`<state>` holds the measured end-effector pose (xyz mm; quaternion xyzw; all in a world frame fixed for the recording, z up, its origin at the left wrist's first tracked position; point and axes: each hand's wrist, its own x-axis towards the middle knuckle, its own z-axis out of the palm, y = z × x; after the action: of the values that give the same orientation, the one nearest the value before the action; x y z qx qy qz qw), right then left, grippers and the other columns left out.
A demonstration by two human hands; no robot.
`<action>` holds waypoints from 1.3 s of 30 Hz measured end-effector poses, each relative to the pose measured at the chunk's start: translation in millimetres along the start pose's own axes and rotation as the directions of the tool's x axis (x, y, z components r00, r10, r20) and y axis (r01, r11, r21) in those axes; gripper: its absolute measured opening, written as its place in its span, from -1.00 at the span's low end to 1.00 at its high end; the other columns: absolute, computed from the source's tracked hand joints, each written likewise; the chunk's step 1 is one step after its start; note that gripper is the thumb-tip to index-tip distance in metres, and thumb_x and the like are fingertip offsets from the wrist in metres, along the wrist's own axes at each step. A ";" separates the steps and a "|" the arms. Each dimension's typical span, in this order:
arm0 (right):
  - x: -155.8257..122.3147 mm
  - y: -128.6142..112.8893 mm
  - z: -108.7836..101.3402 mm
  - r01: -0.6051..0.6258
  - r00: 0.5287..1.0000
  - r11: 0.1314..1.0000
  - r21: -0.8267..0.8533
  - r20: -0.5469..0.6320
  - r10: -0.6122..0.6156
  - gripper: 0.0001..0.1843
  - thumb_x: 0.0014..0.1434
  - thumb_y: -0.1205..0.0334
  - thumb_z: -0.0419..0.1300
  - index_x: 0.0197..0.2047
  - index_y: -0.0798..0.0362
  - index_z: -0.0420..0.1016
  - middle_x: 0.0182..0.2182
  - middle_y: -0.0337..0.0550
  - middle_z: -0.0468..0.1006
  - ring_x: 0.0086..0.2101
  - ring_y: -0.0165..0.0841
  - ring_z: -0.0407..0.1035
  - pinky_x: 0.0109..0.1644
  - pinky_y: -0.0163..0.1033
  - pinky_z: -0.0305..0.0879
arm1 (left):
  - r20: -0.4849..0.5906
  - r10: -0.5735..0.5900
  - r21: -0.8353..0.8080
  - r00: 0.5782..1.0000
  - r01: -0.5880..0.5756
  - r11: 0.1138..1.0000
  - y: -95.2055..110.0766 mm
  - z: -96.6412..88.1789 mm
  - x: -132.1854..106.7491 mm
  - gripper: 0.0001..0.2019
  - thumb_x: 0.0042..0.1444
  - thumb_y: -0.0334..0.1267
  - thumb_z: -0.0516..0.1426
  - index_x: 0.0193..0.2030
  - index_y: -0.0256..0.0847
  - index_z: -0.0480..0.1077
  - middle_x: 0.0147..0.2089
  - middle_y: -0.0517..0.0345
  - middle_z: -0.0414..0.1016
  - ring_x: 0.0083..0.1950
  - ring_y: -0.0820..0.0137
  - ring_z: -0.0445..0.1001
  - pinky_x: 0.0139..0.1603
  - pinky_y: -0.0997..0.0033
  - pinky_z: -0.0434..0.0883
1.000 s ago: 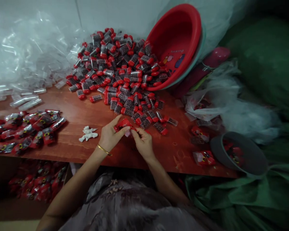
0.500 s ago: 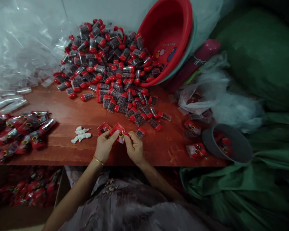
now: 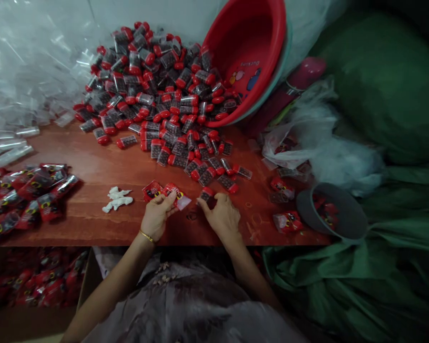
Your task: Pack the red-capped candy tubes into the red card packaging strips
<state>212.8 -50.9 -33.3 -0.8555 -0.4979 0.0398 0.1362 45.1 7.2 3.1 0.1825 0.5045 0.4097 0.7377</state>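
Observation:
My left hand (image 3: 154, 215) pinches a small red printed plastic wrapper (image 3: 180, 199) with a clear end, just above the table's near side. Behind those fingers lies another red printed packet (image 3: 152, 190) on the table. My right hand (image 3: 223, 216) rests low over the table, thumb and index finger apart beside a small clear container with a red cap (image 3: 206, 193). Its thumb is at the container's near side; whether it touches is hard to tell. A large pile of similar red-capped containers (image 3: 171, 107), filled with something dark, lies beyond both hands.
Filled red packets (image 3: 45, 190) lie at left, near a crumpled white scrap (image 3: 117, 199). Clear plastic sleeves (image 3: 12, 153) heap behind them. A tilted red basin (image 3: 271, 62) stands at the back. At right is a grey bowl (image 3: 307, 209); below left, a box of red packets (image 3: 39, 281).
My right hand has let go of the wrapper and moved right to the lone red-capped container. The left hand keeps the wrapper. The view has shifted slightly.

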 end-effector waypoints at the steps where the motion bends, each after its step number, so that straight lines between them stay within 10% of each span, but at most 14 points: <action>1: 0.1 2.1 1.6 0.016 1.000 1.000 0.001 0.004 -0.016 -0.48 0.09 -0.25 0.08 -0.25 0.09 0.36 -0.33 0.08 0.51 -0.34 -0.16 0.42 -0.33 -0.18 0.18 | 0.027 -0.037 -0.013 0.999 0.037 0.999 -0.1 0.5 0.4 -0.57 -0.49 -0.10 0.43 -0.52 -0.27 0.36 -0.48 0.24 0.50 -0.48 0.51 0.46 -0.36 0.48 0.41; 7: -8.4 9.6 4.8 0.202 0.979 0.926 0.319 -0.047 -0.197 -0.78 0.12 0.06 0.10 -0.26 0.03 0.35 -0.35 -0.06 0.54 -0.31 -0.20 0.42 -0.24 -0.12 0.28 | 0.101 -0.134 -0.032 0.986 0.137 0.990 3.0 -1.2 -2.9 -0.59 -0.38 -0.06 0.40 -0.43 -0.21 0.40 -0.47 0.24 0.51 -0.41 0.45 0.50 -0.28 0.42 0.41; 16: -34.5 -0.5 -41.3 -0.156 0.882 0.440 0.884 0.325 -0.342 -0.72 0.13 0.01 0.13 -0.23 0.04 0.39 -0.62 -0.33 0.42 -0.70 -0.52 0.22 -0.59 -0.37 0.25 | 0.085 -0.052 0.035 0.995 0.049 0.998 1.9 -3.4 -5.7 -0.55 -0.48 -0.04 0.41 -0.48 -0.27 0.41 -0.49 0.22 0.49 -0.46 0.49 0.45 -0.32 0.45 0.40; 28: -29.2 -23.8 -25.2 -0.264 0.888 0.364 0.893 0.372 -0.269 -0.67 0.07 -0.04 0.17 -0.27 0.08 0.40 -0.62 -0.31 0.46 -0.75 -0.57 0.15 -0.65 -0.41 0.22 | 0.072 0.032 0.052 0.997 -0.036 0.998 1.0 1.1 -12.3 -0.53 -0.49 0.01 0.40 -0.47 -0.27 0.42 -0.51 0.23 0.48 -0.52 0.52 0.42 -0.45 0.52 0.37; 39: -37.4 -38.2 -12.5 -0.072 0.971 0.435 0.898 0.163 -0.176 -0.76 0.18 0.05 0.11 -0.21 0.05 0.39 -0.64 -0.37 0.37 -0.71 -0.54 0.21 -0.61 -0.42 0.17 | -0.003 0.222 -0.121 0.975 -0.221 0.968 -20.3 14.6 -16.2 -0.62 -0.36 -0.14 0.39 -0.40 -0.23 0.40 -0.46 0.26 0.50 -0.46 0.56 0.42 -0.34 0.55 0.37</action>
<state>164.5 -67.8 -13.4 -0.6253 -0.4391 0.3932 0.5114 64.2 -15.6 5.1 0.1949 0.4514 0.5183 0.6998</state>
